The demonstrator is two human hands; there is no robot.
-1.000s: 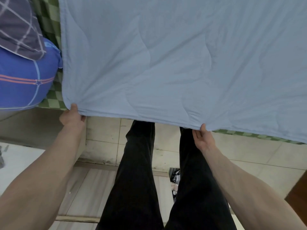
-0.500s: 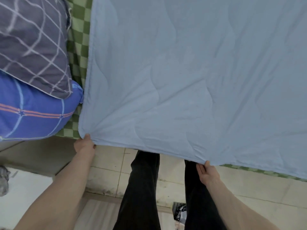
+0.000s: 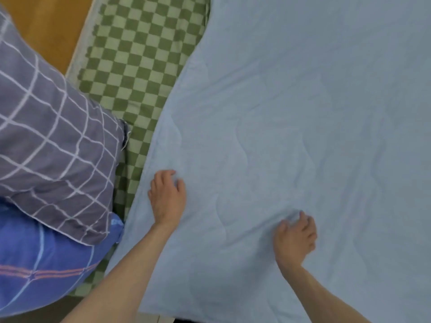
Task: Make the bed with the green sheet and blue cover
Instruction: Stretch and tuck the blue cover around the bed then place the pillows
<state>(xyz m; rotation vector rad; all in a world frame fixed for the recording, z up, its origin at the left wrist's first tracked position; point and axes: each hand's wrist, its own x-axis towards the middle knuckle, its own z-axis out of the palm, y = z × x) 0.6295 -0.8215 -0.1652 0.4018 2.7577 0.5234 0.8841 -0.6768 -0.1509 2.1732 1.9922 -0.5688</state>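
The blue cover (image 3: 291, 136) lies spread over the bed, filling the right and middle of the view, with its left edge running on a slant from the top down to the near edge. Under it, the green sheet (image 3: 135, 61) shows as a checked strip between that edge and the pillows. Both hands rest on top of the cover near the side where the person stands. The left hand (image 3: 168, 197) lies just inside the cover's left edge, palm down, fingers loosely bent and holding nothing. The right hand (image 3: 295, 236) sits further right; its fingers are curled into a small bunch of wrinkles, but motion blur hides whether they pinch the cloth or only press it, so I cannot tell. The step in hand looks like smoothing and squaring the cover. To do it well, flat palms should sweep outward from the middle toward the edges, chasing the creases around the right hand, and the slanted left edge wants drawing parallel to the sheet's side so an even green band shows. To the left a grey checked pillow (image 3: 51, 141) lies on a blue pillow (image 3: 46, 271), both just beside the cover's edge, and beyond them is a wooden board (image 3: 53, 26).
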